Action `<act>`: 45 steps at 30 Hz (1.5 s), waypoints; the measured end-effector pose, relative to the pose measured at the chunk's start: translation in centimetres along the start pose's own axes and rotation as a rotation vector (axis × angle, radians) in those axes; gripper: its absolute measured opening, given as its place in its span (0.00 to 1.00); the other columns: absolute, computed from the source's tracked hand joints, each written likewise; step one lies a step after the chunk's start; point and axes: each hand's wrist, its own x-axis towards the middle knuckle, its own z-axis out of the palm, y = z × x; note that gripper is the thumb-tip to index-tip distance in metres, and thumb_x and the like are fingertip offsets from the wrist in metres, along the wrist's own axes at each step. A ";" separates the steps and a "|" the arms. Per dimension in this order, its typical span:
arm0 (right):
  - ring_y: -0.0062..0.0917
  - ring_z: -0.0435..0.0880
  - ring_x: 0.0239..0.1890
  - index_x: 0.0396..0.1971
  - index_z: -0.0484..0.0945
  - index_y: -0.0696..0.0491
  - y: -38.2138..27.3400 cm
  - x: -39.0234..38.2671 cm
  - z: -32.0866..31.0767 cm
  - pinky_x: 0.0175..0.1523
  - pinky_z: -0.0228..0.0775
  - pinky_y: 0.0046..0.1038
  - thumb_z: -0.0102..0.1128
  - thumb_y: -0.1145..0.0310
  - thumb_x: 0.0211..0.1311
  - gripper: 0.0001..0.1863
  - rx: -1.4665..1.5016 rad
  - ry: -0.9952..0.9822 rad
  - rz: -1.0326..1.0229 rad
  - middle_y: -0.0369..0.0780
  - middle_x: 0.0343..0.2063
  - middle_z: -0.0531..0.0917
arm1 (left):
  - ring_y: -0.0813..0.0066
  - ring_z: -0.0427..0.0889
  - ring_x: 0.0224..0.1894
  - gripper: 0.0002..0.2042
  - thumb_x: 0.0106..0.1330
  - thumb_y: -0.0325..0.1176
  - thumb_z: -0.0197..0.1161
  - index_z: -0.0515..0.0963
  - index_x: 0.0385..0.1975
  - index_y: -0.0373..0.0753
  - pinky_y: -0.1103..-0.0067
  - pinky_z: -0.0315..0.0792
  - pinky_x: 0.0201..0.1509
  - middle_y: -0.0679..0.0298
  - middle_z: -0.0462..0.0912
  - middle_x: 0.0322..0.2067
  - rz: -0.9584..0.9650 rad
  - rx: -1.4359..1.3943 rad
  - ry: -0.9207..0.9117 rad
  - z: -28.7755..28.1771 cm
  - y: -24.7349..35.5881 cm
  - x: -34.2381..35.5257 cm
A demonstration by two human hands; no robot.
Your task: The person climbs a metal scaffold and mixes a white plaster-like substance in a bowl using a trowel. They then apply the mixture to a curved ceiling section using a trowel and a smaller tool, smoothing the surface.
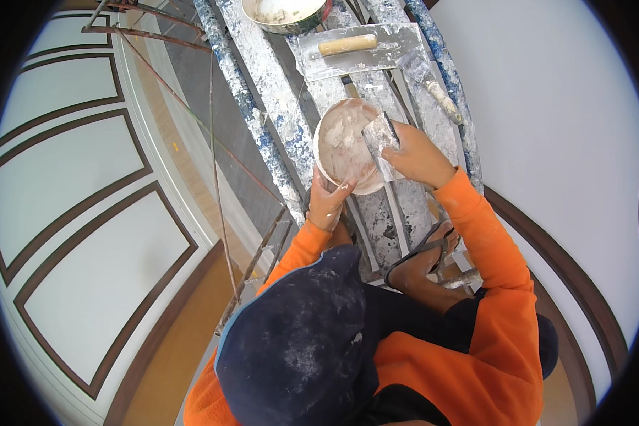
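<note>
My left hand [325, 203] grips the near-left rim of a round pale bowl [319, 145], thumb over the edge. Wet, pinkish-grey plaster coats the bowl's inside, with lumps toward the far side. In my right hand [417, 157] is a putty knife [378, 136] with a wide, plaster-smeared blade. The blade lies over the bowl's right side; my fingers hide its handle. Beyond the bowl, a flat steel trowel [322, 65] with a wooden handle rests on the planks. A plaster-caked scraper-like tool [439, 96] lies beside it, its blade end touching or overlapping the trowel.
I sit on plaster-spattered scaffold planks [273, 78] with gaps between them, edged by blue-and-white tubes [252, 117]. A bucket [291, 28] of white material stands at the far end. Thin scaffold braces [211, 135] and a panelled wall [71, 153] are left; a smooth pale wall [554, 92] is right.
</note>
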 end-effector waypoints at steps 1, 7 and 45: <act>0.54 0.81 0.42 0.52 0.73 0.62 0.0 0.0 0.5 0.49 0.72 0.45 0.55 0.70 0.53 0.24 -0.027 0.010 0.039 0.59 0.38 0.81 | 0.63 0.66 0.67 0.41 0.56 0.22 0.70 0.53 0.68 0.34 0.68 0.61 0.71 0.53 0.65 0.64 0.008 0.013 -0.007 0.0 0.0 0.0; 0.55 0.80 0.42 0.54 0.70 0.65 -0.3 -0.5 2.9 0.50 0.72 0.46 0.54 0.70 0.53 0.27 -0.176 0.033 0.172 0.59 0.39 0.81 | 0.64 0.67 0.66 0.45 0.53 0.30 0.77 0.53 0.68 0.33 0.68 0.62 0.71 0.54 0.65 0.64 0.080 0.043 -0.077 -0.1 -0.2 0.0; 0.36 0.80 0.49 0.54 0.78 0.48 -0.7 0.2 4.5 0.44 0.78 0.37 0.58 0.72 0.52 0.25 -0.444 0.113 -0.336 0.40 0.46 0.80 | 0.70 0.76 0.54 0.36 0.61 0.27 0.69 0.57 0.68 0.37 0.76 0.78 0.52 0.58 0.73 0.56 -0.054 0.103 -0.040 -2.1 1.3 1.6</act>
